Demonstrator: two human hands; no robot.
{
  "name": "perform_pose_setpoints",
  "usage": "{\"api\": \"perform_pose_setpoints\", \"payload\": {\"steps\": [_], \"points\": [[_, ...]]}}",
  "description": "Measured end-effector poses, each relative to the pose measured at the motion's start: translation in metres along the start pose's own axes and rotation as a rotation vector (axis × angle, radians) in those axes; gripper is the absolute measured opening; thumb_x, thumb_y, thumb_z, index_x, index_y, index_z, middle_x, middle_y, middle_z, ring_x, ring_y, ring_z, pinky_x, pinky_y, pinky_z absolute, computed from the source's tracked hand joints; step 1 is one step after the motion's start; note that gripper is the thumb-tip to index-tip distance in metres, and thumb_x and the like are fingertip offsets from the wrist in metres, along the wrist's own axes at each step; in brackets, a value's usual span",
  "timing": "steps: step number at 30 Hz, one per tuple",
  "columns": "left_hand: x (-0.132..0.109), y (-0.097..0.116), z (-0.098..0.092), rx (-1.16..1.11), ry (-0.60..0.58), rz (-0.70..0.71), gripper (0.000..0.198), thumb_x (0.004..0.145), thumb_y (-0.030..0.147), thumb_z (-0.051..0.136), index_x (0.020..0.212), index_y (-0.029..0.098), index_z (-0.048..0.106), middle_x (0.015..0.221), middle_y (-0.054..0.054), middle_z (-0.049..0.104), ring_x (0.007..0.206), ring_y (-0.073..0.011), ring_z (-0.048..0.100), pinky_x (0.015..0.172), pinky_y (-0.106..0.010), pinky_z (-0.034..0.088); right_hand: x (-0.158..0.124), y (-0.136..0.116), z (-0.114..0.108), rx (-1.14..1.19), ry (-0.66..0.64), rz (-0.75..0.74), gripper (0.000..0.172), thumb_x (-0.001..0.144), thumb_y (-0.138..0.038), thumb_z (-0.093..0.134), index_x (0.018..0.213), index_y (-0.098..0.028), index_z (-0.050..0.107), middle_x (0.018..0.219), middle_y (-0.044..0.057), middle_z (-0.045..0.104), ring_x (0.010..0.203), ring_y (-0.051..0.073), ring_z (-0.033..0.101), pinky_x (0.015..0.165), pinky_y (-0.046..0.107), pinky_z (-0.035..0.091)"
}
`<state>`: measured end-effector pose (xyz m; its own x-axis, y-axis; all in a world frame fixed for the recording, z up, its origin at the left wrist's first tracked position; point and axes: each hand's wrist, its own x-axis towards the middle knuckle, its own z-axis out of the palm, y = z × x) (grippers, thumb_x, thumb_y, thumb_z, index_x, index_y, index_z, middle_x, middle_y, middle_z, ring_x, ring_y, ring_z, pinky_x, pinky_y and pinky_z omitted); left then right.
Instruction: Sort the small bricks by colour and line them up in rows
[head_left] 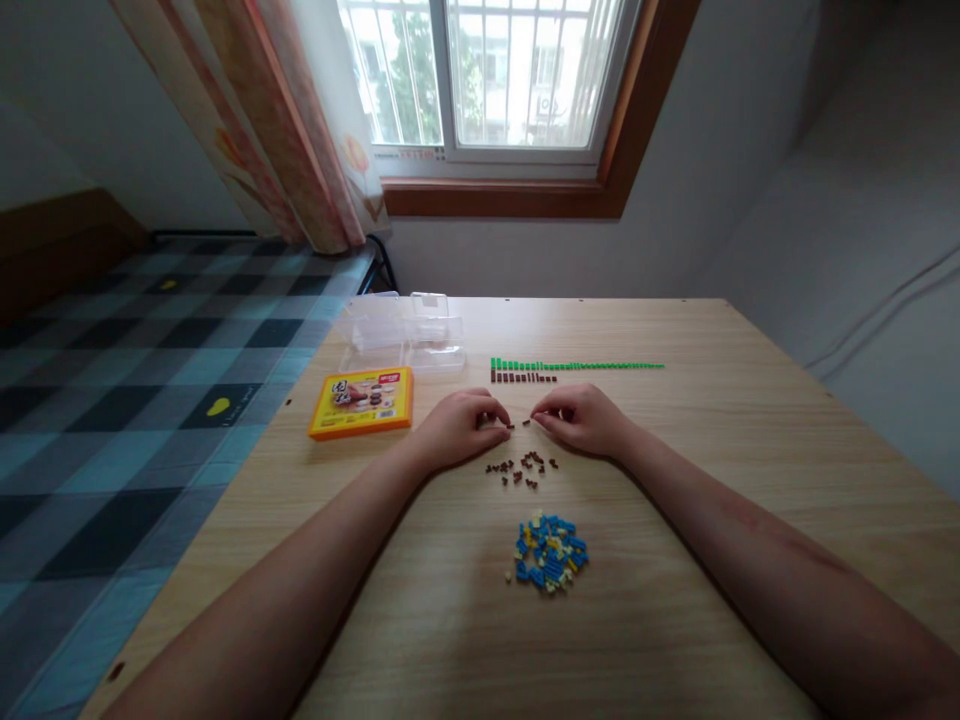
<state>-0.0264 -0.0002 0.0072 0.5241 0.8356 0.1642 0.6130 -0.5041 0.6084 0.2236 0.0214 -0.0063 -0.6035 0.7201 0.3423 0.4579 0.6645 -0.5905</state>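
Over the middle of the table, my left hand [469,425] has its thumb and index finger closed at a tiny brown building brick [511,427]. Facing it, my right hand [581,417] is bent into a pinch, with another small brown brick [526,422] at its fingertips. Loose brown bricks [532,459] lie scattered just below both hands. Beyond the hands runs a long row of green bricks [577,366], ordered from taller at the left to flatter at the right. A shorter row of brown bricks [517,378] lines up along its near side.
A pile of blue, yellow and cream bricks [551,552] sits nearer to me. To the left are a yellow-orange box [362,402] and open clear plastic cases [405,335]. A checked bed [187,400] adjoins the table's left edge; a window [517,80] is ahead.
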Motion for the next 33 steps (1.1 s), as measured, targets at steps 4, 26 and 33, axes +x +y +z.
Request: {"api": "perform_pose_setpoints", "payload": {"steps": [4, 26, 33], "points": [[-0.001, -0.004, -0.015, -0.19, -0.184, 0.049, 0.011, 0.08, 0.028, 0.072, 0.086, 0.019, 0.076, 0.091, -0.005, 0.067, 0.087, -0.0174, 0.062, 0.083, -0.031, 0.048, -0.002, 0.002, 0.002, 0.039, 0.044, -0.008, 0.016, 0.086, -0.022, 0.063, 0.084, -0.016, 0.077, 0.067, 0.001, 0.069, 0.056, 0.009, 0.053, 0.057, 0.023, 0.039], [-0.002, 0.002, -0.019, -0.035, -0.305, 0.007, 0.019, 0.078, 0.032, 0.071, 0.093, 0.019, 0.071, 0.087, -0.002, 0.065, 0.082, -0.0174, 0.057, 0.074, -0.029, 0.043, -0.001, 0.0, -0.003, 0.073, -0.067, 0.066, 0.019, 0.085, -0.027, 0.064, 0.084, -0.015, 0.078, 0.062, 0.0, 0.063, 0.055, 0.009, 0.047, 0.055, 0.023, 0.034], [-0.002, 0.001, -0.017, -0.04, -0.301, -0.003, 0.014, 0.079, 0.031, 0.067, 0.085, 0.019, 0.069, 0.082, -0.002, 0.065, 0.078, -0.0161, 0.056, 0.069, -0.027, 0.041, -0.001, -0.033, -0.014, 0.109, -0.297, -0.091, 0.015, 0.085, -0.027, 0.066, 0.087, -0.019, 0.079, 0.068, 0.001, 0.069, 0.057, 0.01, 0.053, 0.057, 0.023, 0.037]]}}
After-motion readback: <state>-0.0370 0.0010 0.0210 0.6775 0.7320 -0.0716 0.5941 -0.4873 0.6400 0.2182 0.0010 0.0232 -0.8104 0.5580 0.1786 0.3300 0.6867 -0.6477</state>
